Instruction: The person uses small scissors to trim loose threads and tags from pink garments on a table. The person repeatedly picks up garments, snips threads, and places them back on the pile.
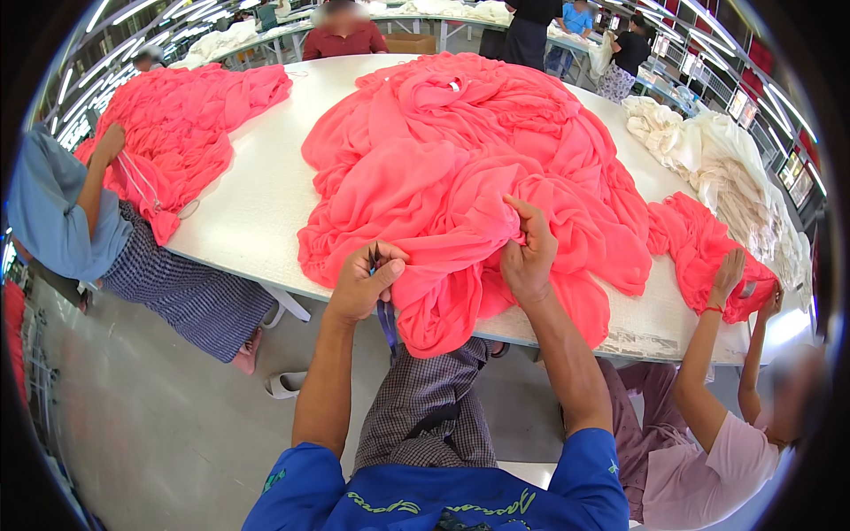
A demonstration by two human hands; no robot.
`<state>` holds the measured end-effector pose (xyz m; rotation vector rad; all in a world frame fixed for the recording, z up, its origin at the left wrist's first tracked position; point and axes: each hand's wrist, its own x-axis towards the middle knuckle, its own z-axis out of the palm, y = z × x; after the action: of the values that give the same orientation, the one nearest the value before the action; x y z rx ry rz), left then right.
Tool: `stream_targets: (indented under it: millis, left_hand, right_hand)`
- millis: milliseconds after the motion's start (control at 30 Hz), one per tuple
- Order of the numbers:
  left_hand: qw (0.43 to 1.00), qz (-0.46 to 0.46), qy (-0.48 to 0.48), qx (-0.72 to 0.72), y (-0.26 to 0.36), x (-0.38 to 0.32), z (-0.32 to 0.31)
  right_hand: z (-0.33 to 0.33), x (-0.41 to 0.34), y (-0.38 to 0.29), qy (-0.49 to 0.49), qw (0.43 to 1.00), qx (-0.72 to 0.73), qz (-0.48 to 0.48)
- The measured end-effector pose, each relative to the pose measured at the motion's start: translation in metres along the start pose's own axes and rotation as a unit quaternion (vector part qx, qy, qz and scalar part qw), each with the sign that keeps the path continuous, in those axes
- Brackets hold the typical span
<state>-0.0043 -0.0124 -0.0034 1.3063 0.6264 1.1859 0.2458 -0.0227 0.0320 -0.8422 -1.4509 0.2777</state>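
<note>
A large heap of coral-pink gathered fabric (465,133) lies before me and hangs over the near edge of the white table (259,199). My left hand (368,279) pinches a fold of this cloth and also holds small thread snips (375,259), their dark tips pointing up by the fingers. A purple ribbon (386,325) hangs below that hand. To the right, my right hand (531,252) grips a gathered edge of the same fabric between thumb and fingers. The cloth between my two hands is partly stretched and drapes down over my lap.
At the left, a person in a blue top (60,199) handles another coral pile (179,126). On the right, a person in a pink shirt (710,464) holds a coral piece (704,259) beside cream fabric (724,166). Other people and tables stand beyond.
</note>
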Motion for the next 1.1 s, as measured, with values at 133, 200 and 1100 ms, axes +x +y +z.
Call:
stream_targets:
  millis: [133,200,1100]
  left_hand:
    - [0.998,0.041,0.021,-0.048,0.000,0.002,0.001]
    - [0.996,0.047,0.027,-0.070,0.000,0.004,0.000]
    - [0.995,0.073,0.034,-0.052,-0.002,0.002,-0.003]
  right_hand:
    - [-0.001,0.002,-0.008,-0.023,0.997,-0.050,-0.056]
    - [-0.007,0.004,-0.011,-0.086,0.977,-0.091,-0.175]
    - [-0.014,-0.172,-0.092,-0.021,0.979,-0.101,0.176]
